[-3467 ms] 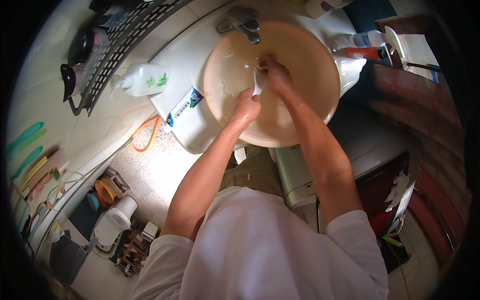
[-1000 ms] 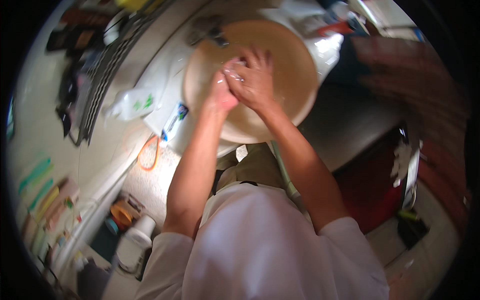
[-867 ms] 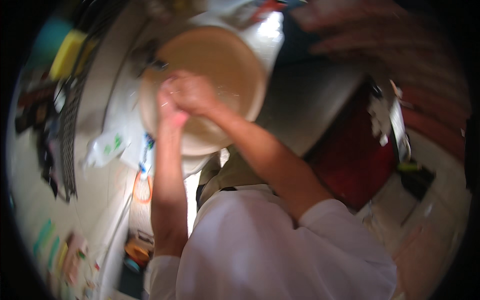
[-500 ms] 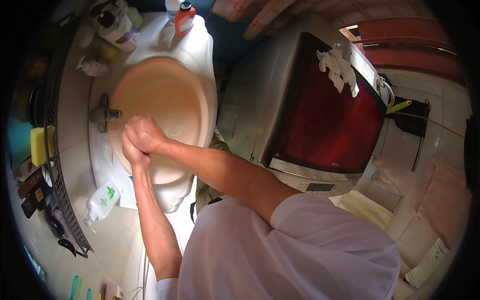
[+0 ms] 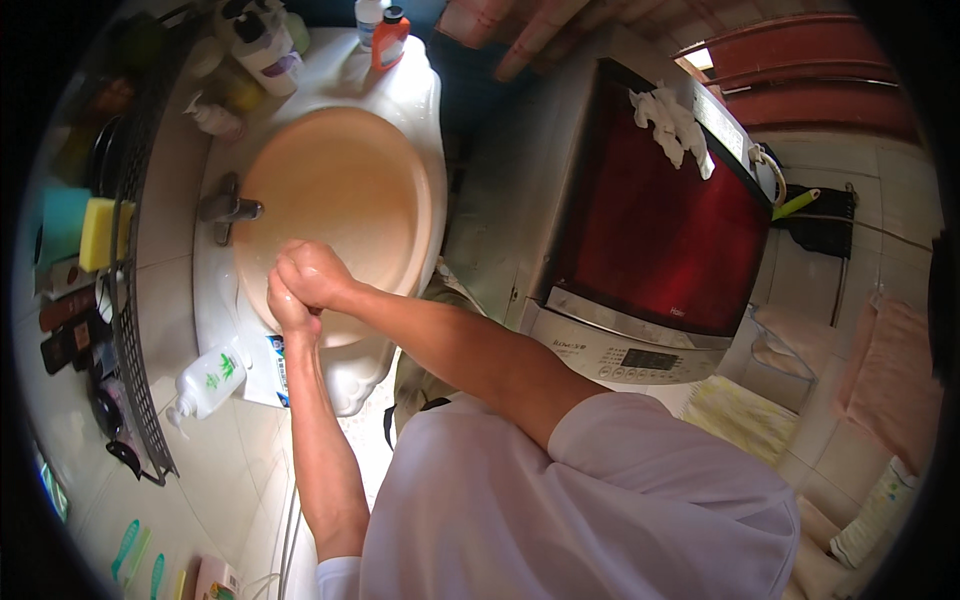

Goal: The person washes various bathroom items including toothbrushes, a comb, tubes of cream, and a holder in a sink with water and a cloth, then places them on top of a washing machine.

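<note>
Overhead, washroom corner, tiled walls and floor. Right hand (image 5: 318,275) and left hand (image 5: 288,305) are clasped together, fingers curled around each other, holding nothing else, over the near rim of the basin.

- Wash basin (image 5: 400,150): white surround, cream-coloured bowl, directly beneath and beyond the hands.
- Faucet (image 5: 228,208): grey metal, just left of the hands and a little beyond them, at the bowl's edge.
- White pump bottle (image 5: 208,380) with green mark: lying on the ledge to the left of the left forearm, nearer the person than the hands.
- Boxed tube (image 5: 277,368): white and blue, just beside the left wrist.
- Orange bottle (image 5: 388,38) and other bottles: on the far rim, well beyond the hands.
- Wire rack (image 5: 135,390) with yellow sponge (image 5: 97,233): on the wall far left of the hands.
- Washing machine (image 5: 660,230): dark red lid, white cloth (image 5: 670,120) on top, well to the right of the hands.

Change from half a second ago: hands remain clasped over the bowl; the view has shifted slightly, basin and machine sitting in near-identical positions.
</note>
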Demonstrator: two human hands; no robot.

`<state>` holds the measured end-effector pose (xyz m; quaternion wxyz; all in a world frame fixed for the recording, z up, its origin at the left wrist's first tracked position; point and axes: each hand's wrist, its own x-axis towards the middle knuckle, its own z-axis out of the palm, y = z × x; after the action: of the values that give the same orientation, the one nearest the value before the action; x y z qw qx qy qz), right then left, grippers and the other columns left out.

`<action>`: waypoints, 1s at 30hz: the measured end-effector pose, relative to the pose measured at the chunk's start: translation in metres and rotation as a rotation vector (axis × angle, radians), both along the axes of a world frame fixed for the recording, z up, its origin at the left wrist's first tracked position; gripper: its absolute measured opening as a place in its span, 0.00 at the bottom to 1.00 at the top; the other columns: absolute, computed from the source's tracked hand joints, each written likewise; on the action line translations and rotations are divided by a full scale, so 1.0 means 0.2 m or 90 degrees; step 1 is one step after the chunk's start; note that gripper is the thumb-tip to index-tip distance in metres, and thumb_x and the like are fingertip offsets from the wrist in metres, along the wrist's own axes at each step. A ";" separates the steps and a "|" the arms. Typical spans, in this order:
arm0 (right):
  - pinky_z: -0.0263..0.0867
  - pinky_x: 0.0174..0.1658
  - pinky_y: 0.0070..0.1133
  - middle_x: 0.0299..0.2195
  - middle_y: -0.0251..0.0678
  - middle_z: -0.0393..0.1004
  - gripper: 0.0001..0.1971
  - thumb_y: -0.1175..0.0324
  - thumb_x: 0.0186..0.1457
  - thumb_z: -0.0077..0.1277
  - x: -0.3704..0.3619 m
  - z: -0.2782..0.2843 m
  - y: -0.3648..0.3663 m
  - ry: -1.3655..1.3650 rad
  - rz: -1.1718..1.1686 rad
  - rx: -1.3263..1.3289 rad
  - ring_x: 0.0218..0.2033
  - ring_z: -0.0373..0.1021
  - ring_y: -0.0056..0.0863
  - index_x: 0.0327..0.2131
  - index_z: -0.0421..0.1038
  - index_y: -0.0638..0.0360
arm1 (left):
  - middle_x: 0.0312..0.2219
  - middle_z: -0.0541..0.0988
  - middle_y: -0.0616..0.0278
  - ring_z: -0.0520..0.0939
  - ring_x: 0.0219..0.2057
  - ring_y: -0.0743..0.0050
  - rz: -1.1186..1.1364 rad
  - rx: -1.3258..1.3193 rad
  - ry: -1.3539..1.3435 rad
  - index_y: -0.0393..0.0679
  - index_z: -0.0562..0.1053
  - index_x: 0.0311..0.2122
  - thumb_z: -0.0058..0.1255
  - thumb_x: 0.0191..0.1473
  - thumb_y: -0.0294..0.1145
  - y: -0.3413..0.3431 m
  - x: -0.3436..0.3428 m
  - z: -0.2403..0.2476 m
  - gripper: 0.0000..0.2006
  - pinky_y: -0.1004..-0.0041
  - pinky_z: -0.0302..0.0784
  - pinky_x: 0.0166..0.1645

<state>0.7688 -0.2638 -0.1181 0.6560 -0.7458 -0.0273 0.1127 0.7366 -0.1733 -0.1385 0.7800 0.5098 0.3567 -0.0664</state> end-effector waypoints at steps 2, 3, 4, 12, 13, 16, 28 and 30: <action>0.66 0.39 0.35 0.29 0.54 0.73 0.15 0.64 0.48 0.39 -0.04 -0.01 0.03 -0.034 0.016 -0.023 0.32 0.70 0.52 0.23 0.73 0.63 | 0.26 0.74 0.65 0.73 0.18 0.79 0.010 0.009 0.000 0.43 0.71 0.42 0.33 0.58 0.50 0.00 -0.04 0.02 0.21 0.80 0.62 0.14; 0.66 0.35 0.33 0.28 0.52 0.72 0.15 0.63 0.51 0.40 -0.05 -0.09 0.03 -0.099 0.032 -0.057 0.28 0.69 0.48 0.23 0.71 0.66 | 0.24 0.73 0.66 0.71 0.16 0.79 -0.020 -0.013 -0.023 0.45 0.71 0.39 0.34 0.58 0.52 -0.05 -0.04 0.05 0.21 0.79 0.60 0.12; 0.66 0.34 0.32 0.28 0.51 0.72 0.16 0.62 0.53 0.41 -0.05 -0.14 0.03 -0.084 0.045 -0.014 0.29 0.70 0.47 0.23 0.71 0.66 | 0.22 0.72 0.67 0.70 0.14 0.80 -0.040 -0.028 -0.046 0.47 0.71 0.37 0.35 0.57 0.54 -0.05 -0.05 0.08 0.21 0.79 0.58 0.11; 0.63 0.35 0.32 0.25 0.47 0.71 0.20 0.55 0.60 0.36 -0.02 0.18 -0.08 -0.094 0.036 -0.050 0.29 0.70 0.37 0.30 0.68 0.63 | 0.30 0.77 0.65 0.76 0.30 0.81 -0.144 0.062 -0.113 0.39 0.72 0.37 0.48 0.57 0.38 0.18 -0.22 0.26 0.11 0.76 0.75 0.33; 0.60 0.39 0.32 0.27 0.48 0.68 0.19 0.57 0.60 0.36 -0.01 0.16 -0.10 -0.064 0.020 -0.043 0.32 0.67 0.40 0.29 0.67 0.64 | 0.29 0.78 0.64 0.78 0.27 0.79 -0.108 0.085 -0.176 0.39 0.72 0.34 0.50 0.56 0.34 0.17 -0.23 0.33 0.09 0.75 0.76 0.32; 0.62 0.29 0.25 0.20 0.36 0.66 0.15 0.60 0.59 0.40 -0.09 0.29 -0.07 0.050 0.116 -0.014 0.23 0.64 0.25 0.25 0.65 0.62 | 0.27 0.78 0.64 0.79 0.24 0.77 0.038 0.027 -0.238 0.38 0.72 0.34 0.48 0.57 0.33 0.31 -0.27 0.36 0.08 0.76 0.77 0.32; 0.59 0.25 0.11 0.25 0.25 0.71 0.10 0.68 0.58 0.44 -0.16 0.75 -0.04 0.135 0.498 0.135 0.23 0.63 0.10 0.40 0.70 0.63 | 0.26 0.76 0.66 0.78 0.22 0.79 -0.046 0.115 -0.384 0.39 0.72 0.33 0.47 0.58 0.34 0.32 -0.35 0.85 0.09 0.78 0.76 0.25; 0.58 0.23 0.11 0.21 0.24 0.68 0.05 0.70 0.56 0.47 -0.19 0.83 -0.02 0.119 0.434 0.081 0.21 0.62 0.09 0.31 0.68 0.62 | 0.22 0.75 0.67 0.76 0.21 0.82 0.008 0.146 -0.397 0.37 0.72 0.31 0.49 0.57 0.34 0.32 -0.41 0.91 0.10 0.80 0.73 0.23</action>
<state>0.7313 -0.2677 0.0472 0.6257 -0.6379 -0.2214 0.3905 0.6542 -0.1095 0.0444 0.7894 0.5882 0.1088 0.1383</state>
